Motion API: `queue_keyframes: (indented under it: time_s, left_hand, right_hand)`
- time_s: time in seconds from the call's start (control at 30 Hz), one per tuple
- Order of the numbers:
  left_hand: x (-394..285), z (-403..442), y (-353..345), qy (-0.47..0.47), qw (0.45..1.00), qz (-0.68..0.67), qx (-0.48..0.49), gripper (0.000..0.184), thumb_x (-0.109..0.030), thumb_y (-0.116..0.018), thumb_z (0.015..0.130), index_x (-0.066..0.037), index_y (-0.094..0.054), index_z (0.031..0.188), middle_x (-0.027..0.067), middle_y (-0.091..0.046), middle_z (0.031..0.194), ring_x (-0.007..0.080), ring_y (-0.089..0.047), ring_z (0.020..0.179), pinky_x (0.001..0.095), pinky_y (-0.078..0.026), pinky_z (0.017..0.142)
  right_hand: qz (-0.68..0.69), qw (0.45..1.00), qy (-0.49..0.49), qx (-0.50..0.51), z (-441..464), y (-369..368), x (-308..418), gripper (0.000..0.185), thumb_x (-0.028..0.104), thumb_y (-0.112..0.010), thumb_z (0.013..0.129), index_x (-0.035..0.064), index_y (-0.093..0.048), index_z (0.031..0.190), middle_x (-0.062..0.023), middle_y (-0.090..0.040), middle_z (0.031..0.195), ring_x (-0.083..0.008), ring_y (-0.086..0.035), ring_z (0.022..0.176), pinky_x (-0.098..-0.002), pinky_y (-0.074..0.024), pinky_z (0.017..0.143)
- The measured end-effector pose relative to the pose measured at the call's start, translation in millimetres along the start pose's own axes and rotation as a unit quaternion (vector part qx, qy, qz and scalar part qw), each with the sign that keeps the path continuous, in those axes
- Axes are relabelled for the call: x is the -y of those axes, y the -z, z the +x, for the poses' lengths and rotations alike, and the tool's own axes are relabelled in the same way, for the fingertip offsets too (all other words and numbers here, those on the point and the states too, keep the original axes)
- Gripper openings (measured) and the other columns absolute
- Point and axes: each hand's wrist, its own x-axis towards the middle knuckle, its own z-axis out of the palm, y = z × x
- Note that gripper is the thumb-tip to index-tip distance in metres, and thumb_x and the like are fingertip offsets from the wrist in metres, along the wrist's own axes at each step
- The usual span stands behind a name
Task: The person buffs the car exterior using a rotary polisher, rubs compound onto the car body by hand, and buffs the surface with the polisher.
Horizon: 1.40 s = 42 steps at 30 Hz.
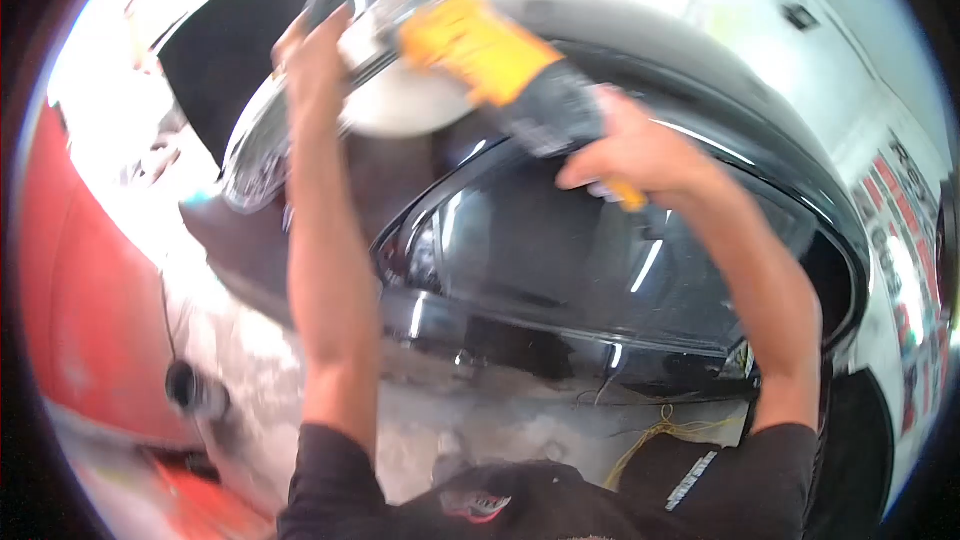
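Note:
A yellow and black power polisher (485,50) is held in both my hands, slanting across the upper middle of the view and slightly blurred. My left hand (316,52) is wrapped round its black loop handle at the front. My right hand (635,145) grips the dark rear end of its body. Under the polisher's head shows a round whitish pad (415,105) over the glossy black car (265,260); whether it touches the paint I cannot tell. Just below the tool is the car's dark side window (540,250).
A shiny light (255,165) and a raised dark panel (240,50) are at the car's left end. A red panel (90,290) stands at far left, near a dark cylinder (197,390) on the floor. Yellow cord (665,428) lies below the car.

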Motion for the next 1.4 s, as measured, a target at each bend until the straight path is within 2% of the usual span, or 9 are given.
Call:
queue_keyframes:
  time_s: [0.27, 0.67, 0.8, 0.93, 1.03, 1.07, 1.17, 1.23, 1.4]
  left_hand:
    - [14, 38, 20, 0.020, 0.998, -0.036, 0.042, 0.014, -0.015, -0.072, 0.087, -0.003, -0.065, 0.087, -0.0026, -0.048, 0.057, 0.0070, -0.040, 0.044, 0.0264, -0.036, 0.042]
    - [-72, -53, -182, 0.004, 0.972, -0.043, 0.232, 0.018, -0.016, -0.072, 0.086, -0.006, -0.057, 0.083, -0.0038, -0.042, 0.052, 0.0076, -0.036, 0.041, 0.0277, -0.040, 0.047]
    - [-88, -105, -262, -0.003, 0.944, -0.086, 0.319, 0.020, -0.018, -0.071, 0.085, -0.003, -0.058, 0.085, -0.0027, -0.044, 0.054, 0.0082, -0.038, 0.043, 0.0283, -0.039, 0.047]
    - [-109, -179, -347, -0.057, 0.932, -0.136, 0.331, 0.021, -0.022, -0.071, 0.086, -0.005, -0.061, 0.081, -0.0027, -0.044, 0.055, 0.0088, -0.040, 0.046, 0.0274, -0.035, 0.044]
    - [-134, -245, -406, -0.066, 0.909, -0.148, 0.384, 0.031, -0.027, -0.072, 0.081, 0.002, -0.063, 0.089, 0.0017, -0.049, 0.060, 0.0116, -0.049, 0.052, 0.0278, -0.038, 0.045]
    - [-120, -236, -421, -0.075, 0.907, -0.130, 0.394, 0.032, -0.022, -0.070, 0.079, 0.006, -0.065, 0.094, 0.0107, -0.058, 0.063, 0.0236, -0.061, 0.057, 0.0366, -0.049, 0.052]
    - [-129, -280, -496, -0.163, 0.912, -0.083, 0.366, 0.038, -0.027, -0.061, 0.086, 0.009, -0.068, 0.090, 0.0169, -0.065, 0.068, 0.0260, -0.065, 0.063, 0.0415, -0.050, 0.056]
    - [-158, -335, -504, -0.046, 0.927, -0.231, 0.292, 0.026, -0.009, -0.060, 0.076, 0.008, -0.071, 0.092, 0.0320, -0.069, 0.091, 0.0468, -0.069, 0.089, 0.0505, -0.056, 0.081]
    - [-185, -398, -543, 0.035, 0.910, -0.268, 0.316, 0.020, -0.009, -0.067, 0.077, 0.008, -0.071, 0.088, 0.0296, -0.070, 0.081, 0.0426, -0.071, 0.085, 0.0457, -0.056, 0.081]
  right_hand:
    - [0.070, 0.997, -0.032, -0.001, 28, -30, -2, 0.065, -0.002, -0.076, 0.070, -0.0028, -0.045, 0.127, -0.0080, -0.058, 0.098, -0.0130, -0.058, 0.080, -0.0296, -0.0500, 0.066]
    - [0.152, 0.976, -0.052, -0.148, -130, 74, -68, 0.062, 0.000, -0.076, 0.074, -0.0008, -0.044, 0.127, -0.0062, -0.061, 0.086, -0.0110, -0.056, 0.064, -0.0278, -0.0470, 0.054]
    - [0.124, 0.962, -0.100, -0.223, -194, 112, -91, 0.062, 0.005, -0.080, 0.070, -0.0113, -0.044, 0.118, -0.0119, -0.063, 0.085, -0.0147, -0.060, 0.065, -0.0308, -0.0489, 0.054]
    - [0.118, 0.958, -0.079, -0.248, -270, 161, -108, 0.036, 0.004, -0.075, 0.075, 0.0002, -0.061, 0.108, -0.0033, -0.062, 0.073, -0.0095, -0.056, 0.055, -0.0252, -0.0464, 0.049]
    - [0.107, 0.944, -0.114, -0.290, -327, 205, -125, 0.055, 0.006, -0.076, 0.075, 0.0036, -0.053, 0.124, -0.0029, -0.060, 0.082, -0.0083, -0.055, 0.056, -0.0234, -0.0477, 0.049]
    - [0.089, 0.929, -0.159, -0.322, -326, 196, -109, 0.059, 0.007, -0.076, 0.074, 0.0045, -0.051, 0.127, -0.0026, -0.060, 0.081, -0.0085, -0.055, 0.056, -0.0237, -0.0481, 0.049]
    - [0.080, 0.899, -0.217, -0.371, -362, 221, -118, 0.075, 0.005, -0.077, 0.074, 0.0045, -0.043, 0.140, -0.0029, -0.060, 0.078, -0.0109, -0.057, 0.054, -0.0260, -0.0476, 0.048]
    - [0.041, 0.858, -0.238, -0.452, -397, 242, -143, 0.093, 0.003, -0.077, 0.073, 0.0049, -0.029, 0.153, -0.0072, -0.064, 0.080, -0.0147, -0.058, 0.054, -0.0284, -0.0481, 0.048]
    - [-0.017, 0.861, -0.268, -0.433, -438, 288, -139, 0.086, 0.000, -0.071, 0.067, 0.0044, -0.040, 0.148, -0.0041, -0.062, 0.092, -0.0103, -0.056, 0.059, -0.0258, -0.0481, 0.049]
